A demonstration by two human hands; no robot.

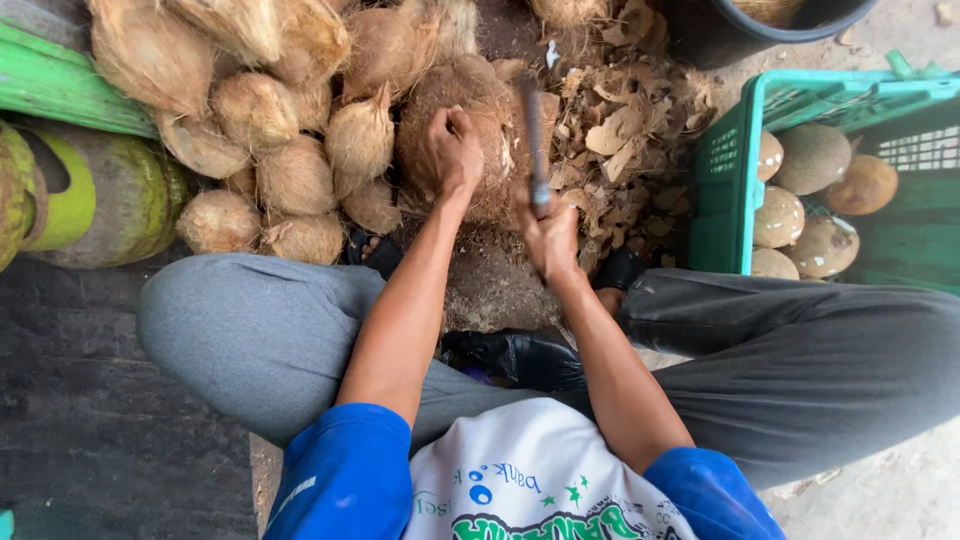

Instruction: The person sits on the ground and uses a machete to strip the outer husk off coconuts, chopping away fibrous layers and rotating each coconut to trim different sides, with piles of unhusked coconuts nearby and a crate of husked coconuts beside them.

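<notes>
My left hand [450,150] grips a large brown fibrous coconut [480,105] on the ground between my knees. My right hand [550,235] is closed around the handle of a long dark blade [533,130], which points away from me and lies against the right side of that coconut. Both forearms reach forward over my grey trousers.
A heap of husked brown coconuts [270,150] lies to the left. Husk scraps [630,130] litter the right. A green plastic crate [730,160] at right holds several peeled coconuts [815,160]. A green cylinder [110,195] lies at far left. A dark tub [740,35] stands at the top.
</notes>
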